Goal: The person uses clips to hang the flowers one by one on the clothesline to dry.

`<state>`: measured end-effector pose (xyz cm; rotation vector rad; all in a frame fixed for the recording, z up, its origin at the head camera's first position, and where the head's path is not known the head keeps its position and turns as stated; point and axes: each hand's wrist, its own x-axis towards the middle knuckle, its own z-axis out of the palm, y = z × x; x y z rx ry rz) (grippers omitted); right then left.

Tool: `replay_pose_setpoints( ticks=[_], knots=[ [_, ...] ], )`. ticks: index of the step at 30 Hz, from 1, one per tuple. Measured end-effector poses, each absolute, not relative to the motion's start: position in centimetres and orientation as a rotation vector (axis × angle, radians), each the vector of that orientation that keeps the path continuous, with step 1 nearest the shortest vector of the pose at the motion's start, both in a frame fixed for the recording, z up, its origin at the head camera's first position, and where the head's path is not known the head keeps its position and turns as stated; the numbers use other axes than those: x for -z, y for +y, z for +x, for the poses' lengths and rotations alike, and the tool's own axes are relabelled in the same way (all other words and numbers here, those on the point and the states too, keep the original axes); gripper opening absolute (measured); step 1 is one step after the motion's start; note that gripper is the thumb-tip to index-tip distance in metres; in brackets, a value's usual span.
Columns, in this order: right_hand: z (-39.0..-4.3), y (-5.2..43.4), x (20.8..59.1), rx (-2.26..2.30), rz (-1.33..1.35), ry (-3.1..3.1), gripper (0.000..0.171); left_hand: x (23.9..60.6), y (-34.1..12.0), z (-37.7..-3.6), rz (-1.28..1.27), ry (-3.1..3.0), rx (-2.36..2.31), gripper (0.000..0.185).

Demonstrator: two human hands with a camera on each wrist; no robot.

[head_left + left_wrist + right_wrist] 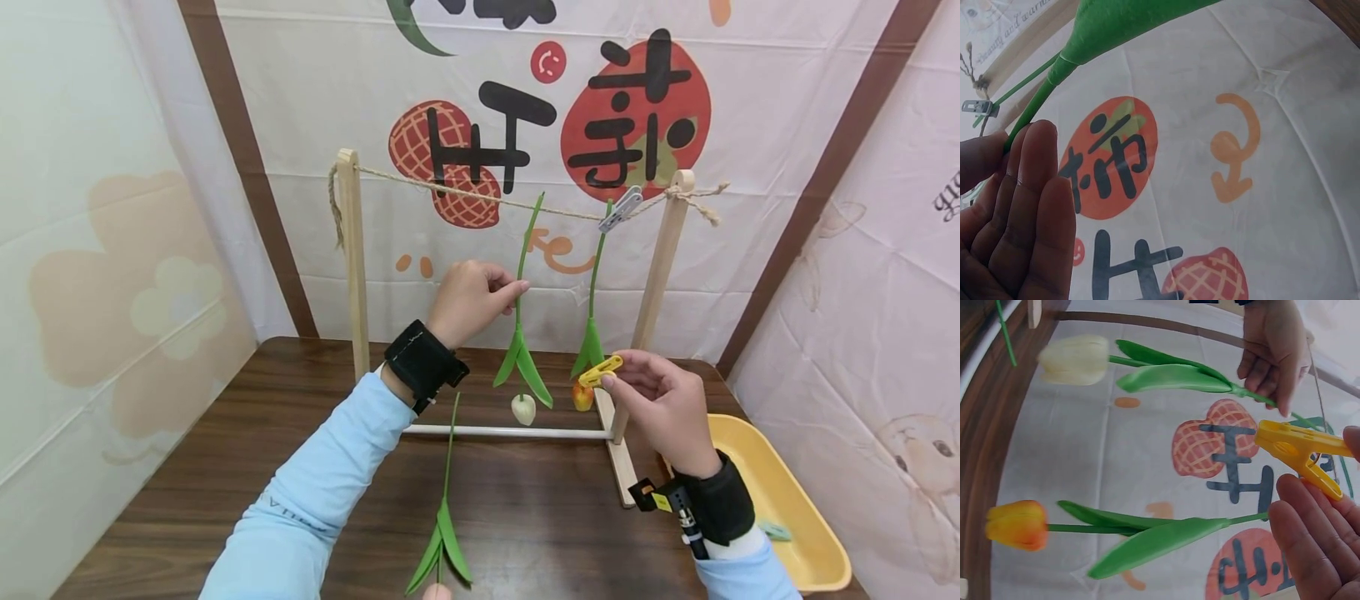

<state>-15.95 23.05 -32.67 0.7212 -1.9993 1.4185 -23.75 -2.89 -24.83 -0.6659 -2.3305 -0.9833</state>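
Note:
My left hand (468, 302) pinches the green stem of a white artificial tulip (523, 409) between thumb and fingers. The tulip is upside down, its stem end reaching up by the rope (450, 190). In my right hand (670, 408) a yellow clothespin (1300, 450) is held between thumb and fingers, lower than the rope. An orange-yellow tulip (1017, 525) hangs head down from the rope, its stem clipped by a grey clothespin (621, 209) near the right post. In the left wrist view the white tulip's head is out of frame.
The rope runs between two wooden posts (352, 267) of a stand with a white bottom bar (510, 432). Another green-leaved tulip (450, 533) lies at the table's front, its head cut off by the frame. At right, a yellow tray (813, 521) contains a green clothespin (776, 531).

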Motion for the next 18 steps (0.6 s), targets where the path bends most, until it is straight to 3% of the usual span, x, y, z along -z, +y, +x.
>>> replay_pose_setpoints(
  ticks=[18],
  knots=[
    [-16.7,21.2,26.0,-1.306,0.878,-1.829,0.027,24.9,-2.8,-24.0,-0.654,-2.323,0.967,0.027]
  ],
)
